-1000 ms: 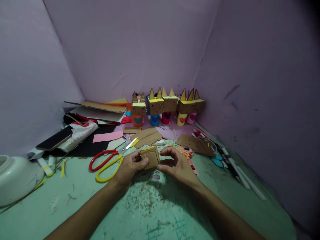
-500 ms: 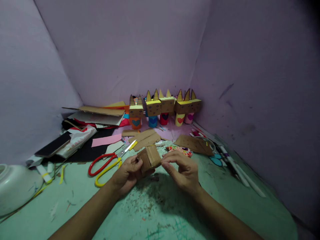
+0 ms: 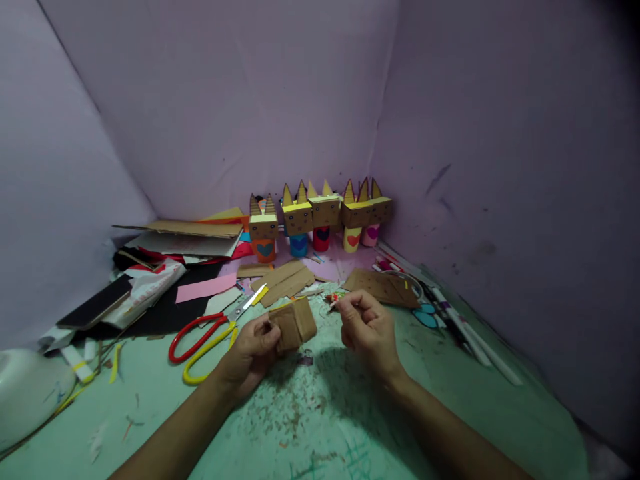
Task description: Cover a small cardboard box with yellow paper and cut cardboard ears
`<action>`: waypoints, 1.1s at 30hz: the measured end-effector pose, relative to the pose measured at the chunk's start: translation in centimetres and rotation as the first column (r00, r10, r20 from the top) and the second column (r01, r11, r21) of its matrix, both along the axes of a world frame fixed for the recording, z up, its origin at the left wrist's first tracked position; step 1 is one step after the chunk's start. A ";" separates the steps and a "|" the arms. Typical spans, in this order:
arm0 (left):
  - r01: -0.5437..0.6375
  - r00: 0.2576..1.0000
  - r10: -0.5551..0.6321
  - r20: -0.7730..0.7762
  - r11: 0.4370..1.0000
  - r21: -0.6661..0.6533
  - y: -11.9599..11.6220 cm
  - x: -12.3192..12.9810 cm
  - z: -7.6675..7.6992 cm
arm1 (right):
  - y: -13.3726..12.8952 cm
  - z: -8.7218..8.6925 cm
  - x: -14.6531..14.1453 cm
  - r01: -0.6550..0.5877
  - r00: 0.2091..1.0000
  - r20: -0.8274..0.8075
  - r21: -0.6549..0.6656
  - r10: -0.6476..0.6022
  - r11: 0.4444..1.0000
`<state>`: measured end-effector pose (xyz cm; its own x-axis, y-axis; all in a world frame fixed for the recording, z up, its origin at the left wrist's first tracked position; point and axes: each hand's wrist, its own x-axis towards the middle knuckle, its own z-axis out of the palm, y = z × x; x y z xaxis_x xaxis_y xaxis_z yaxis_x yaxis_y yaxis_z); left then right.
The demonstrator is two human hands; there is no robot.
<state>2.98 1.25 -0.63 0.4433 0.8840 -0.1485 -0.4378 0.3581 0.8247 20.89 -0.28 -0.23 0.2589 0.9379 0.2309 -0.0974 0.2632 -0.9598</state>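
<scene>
Cardboard box (image 3: 293, 325) in left hand (image 3: 254, 352), right hand (image 3: 371, 335) now drawn away

Scissors (image 3: 231, 321) lie before the figures (image 3: 321, 217) (slightly left).

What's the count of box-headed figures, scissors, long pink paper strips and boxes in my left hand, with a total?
Box-headed figures: 5
Scissors: 1 pair
Long pink paper strip: 1
Cardboard box in your left hand: 1
Total: 8
</scene>
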 end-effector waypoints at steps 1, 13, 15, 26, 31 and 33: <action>-0.017 0.999 0.018 -0.033 0.999 0.045 -0.1 0.2 -0.1 | 0.2 -0.1 0.0 -0.027 1.000 0.011 -0.012 0.027 1.000; 0.009 0.991 0.010 -0.132 0.990 0.139 0.0 0.6 -0.6 | 0.9 -1.6 -0.3 -0.215 0.956 0.154 -0.209 0.249 0.954; 0.040 0.995 -0.030 -0.092 0.994 0.105 -0.1 0.7 -0.3 | 1.0 -1.9 -0.2 -0.222 0.959 0.134 -0.203 0.251 0.954; -0.228 0.882 0.335 -0.331 0.919 0.323 0.0 0.7 -1.0 | 0.8 -1.8 -0.4 -0.072 0.935 0.340 -0.091 0.099 0.993; -0.275 0.736 0.484 -0.473 0.852 0.445 -0.5 1.1 -0.5 | 0.3 -1.4 -0.9 -0.215 0.930 0.269 -0.151 0.249 0.965; -0.237 0.717 0.504 -0.482 0.826 0.511 -0.7 1.1 -0.6 | 0.1 -1.4 -1.1 -0.296 0.930 0.176 -0.156 0.322 0.942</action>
